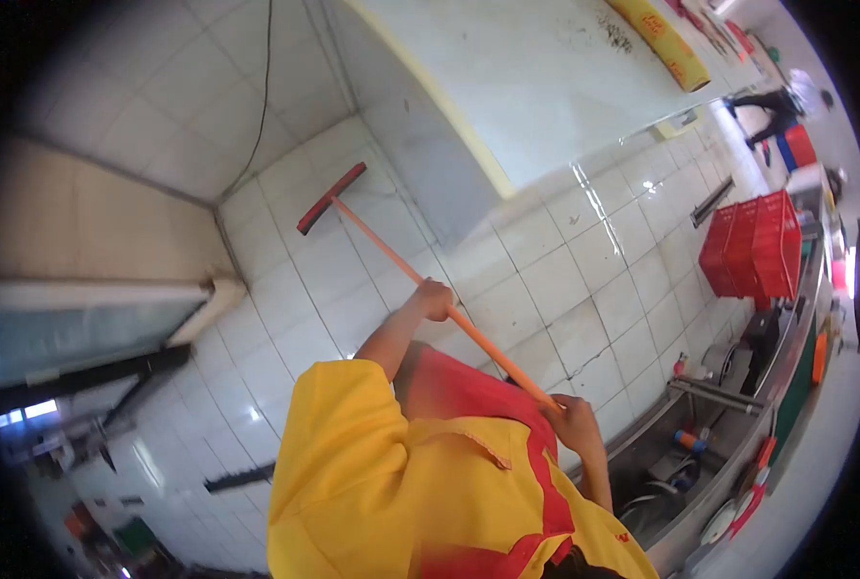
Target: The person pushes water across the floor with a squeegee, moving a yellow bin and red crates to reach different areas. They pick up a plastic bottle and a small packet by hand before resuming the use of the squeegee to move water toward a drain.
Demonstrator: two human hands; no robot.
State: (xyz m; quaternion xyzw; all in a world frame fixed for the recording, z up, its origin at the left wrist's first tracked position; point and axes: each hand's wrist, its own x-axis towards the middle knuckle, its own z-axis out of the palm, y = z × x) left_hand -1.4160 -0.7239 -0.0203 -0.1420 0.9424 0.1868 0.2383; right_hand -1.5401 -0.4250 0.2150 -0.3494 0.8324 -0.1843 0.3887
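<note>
Head view: squeegee (332,198) blade down on the floor (557,275), near the wall corner. Left hand (436,300) closed round mid-handle — presumably steering; right hand (572,422) closed near the upper end, likely for push. Table (546,116) edge crowds the right side — open tiles lie nearer the body and toward the crate (750,246).

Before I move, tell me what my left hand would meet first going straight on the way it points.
Likely the near corner of the yellow-edged white counter, if the left hand carries on along its forearm's line; depth is unclear, so it might pass above or beside it.
</note>
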